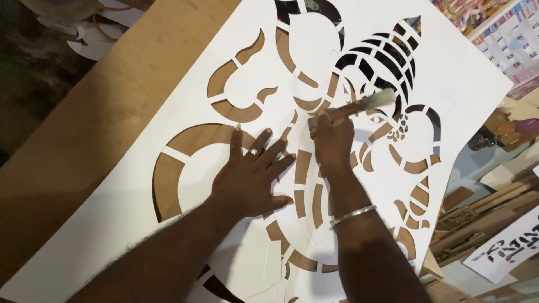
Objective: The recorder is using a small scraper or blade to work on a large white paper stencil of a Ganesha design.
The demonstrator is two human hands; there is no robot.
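Note:
A large white cut-out stencil sheet (449, 67) with curved openings lies on a brown board (101, 112). My left hand (252, 174) presses flat on the sheet, fingers spread, a ring on one finger. To its right, my right hand (332, 140) grips a paintbrush (359, 105) with an orange-brown handle and pale bristles. The bristles rest on the sheet near a striped, cone-shaped cut-out. A metal bangle (352, 216) circles my right wrist.
White paper offcuts (95, 47) lie on the dark floor at upper left. Wooden scraps (483, 219) and a white sheet with black shapes (508, 249) sit at lower right. A printed calendar (514, 39) lies at upper right.

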